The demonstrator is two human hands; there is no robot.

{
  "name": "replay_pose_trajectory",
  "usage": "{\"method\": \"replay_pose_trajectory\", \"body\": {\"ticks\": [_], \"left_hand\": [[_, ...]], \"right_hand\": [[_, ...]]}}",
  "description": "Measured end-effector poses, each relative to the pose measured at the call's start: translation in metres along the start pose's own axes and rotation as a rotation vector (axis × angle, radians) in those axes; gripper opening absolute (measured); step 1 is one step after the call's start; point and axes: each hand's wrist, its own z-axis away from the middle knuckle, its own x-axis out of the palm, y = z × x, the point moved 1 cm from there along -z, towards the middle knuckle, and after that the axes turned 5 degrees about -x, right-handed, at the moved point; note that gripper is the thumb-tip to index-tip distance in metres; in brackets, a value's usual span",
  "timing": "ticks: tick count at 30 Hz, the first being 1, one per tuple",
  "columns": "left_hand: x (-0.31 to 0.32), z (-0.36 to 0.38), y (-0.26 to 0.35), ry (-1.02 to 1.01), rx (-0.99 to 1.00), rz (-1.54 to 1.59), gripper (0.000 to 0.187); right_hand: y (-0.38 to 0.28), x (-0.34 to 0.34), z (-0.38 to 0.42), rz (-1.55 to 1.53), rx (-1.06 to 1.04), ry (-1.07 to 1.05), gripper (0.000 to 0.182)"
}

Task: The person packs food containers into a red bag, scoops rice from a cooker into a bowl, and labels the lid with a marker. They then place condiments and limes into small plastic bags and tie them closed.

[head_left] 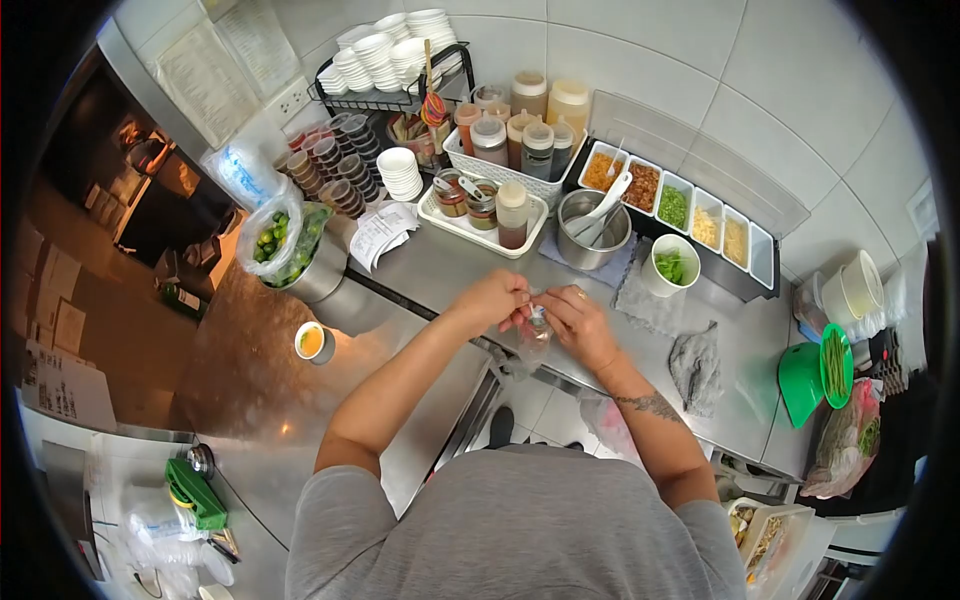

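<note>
My left hand (492, 301) and my right hand (580, 322) meet over the front edge of the steel counter. The fingers of both are closed, pinching the gathered top of a small clear plastic bag (534, 350). The bag hangs below the fingertips; what is in it is too small to make out. Beyond the hands, a white tray (462, 228) carries two jars with spoons and a squeeze bottle (513, 215). To their right stand a steel pot (590, 262) with a white ladle (605, 197) and a white tub (655, 275) of green leaves.
A rack of topping containers (706, 228) and a basket of sauce bottles (520, 182) line the wall. A grey cloth (697, 368) lies right. Leftward are a paper cup (314, 343) of orange liquid, a pot (322, 275) with bagged limes, and receipts (383, 234).
</note>
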Motion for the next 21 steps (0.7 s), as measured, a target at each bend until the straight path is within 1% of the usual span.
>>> {"method": "replay_pose_trajectory", "body": {"ticks": [3, 6, 9, 12, 15, 16, 18, 21], "left_hand": [[0.013, -0.005, -0.011, 0.060, 0.150, -0.005, 0.010], [0.013, -0.023, -0.027, 0.181, 0.406, -0.200, 0.010], [0.016, -0.016, -0.021, 0.295, 0.290, -0.196, 0.009], [0.016, -0.009, -0.018, 0.288, 0.296, -0.161, 0.011], [0.021, -0.002, -0.017, 0.313, 0.375, -0.225, 0.010], [0.022, 0.000, -0.017, 0.292, 0.404, -0.219, 0.010], [0.023, 0.000, -0.017, 0.341, 0.423, -0.293, 0.011], [0.024, -0.002, -0.015, 0.374, 0.453, -0.394, 0.014]], "right_hand": [[0.000, 0.012, 0.012, 0.002, 0.090, 0.110, 0.025], [-0.001, 0.018, 0.012, 0.005, 0.220, 0.166, 0.025], [0.003, 0.021, 0.011, -0.020, 0.229, 0.202, 0.022], [0.005, 0.023, 0.009, -0.063, 0.231, 0.186, 0.019], [0.005, 0.023, 0.005, -0.123, 0.384, 0.173, 0.017], [0.004, 0.022, 0.004, -0.157, 0.437, 0.170, 0.016], [0.003, 0.021, 0.002, -0.226, 0.547, 0.163, 0.014], [0.006, 0.026, 0.005, -0.323, 0.631, 0.197, 0.012]]}}
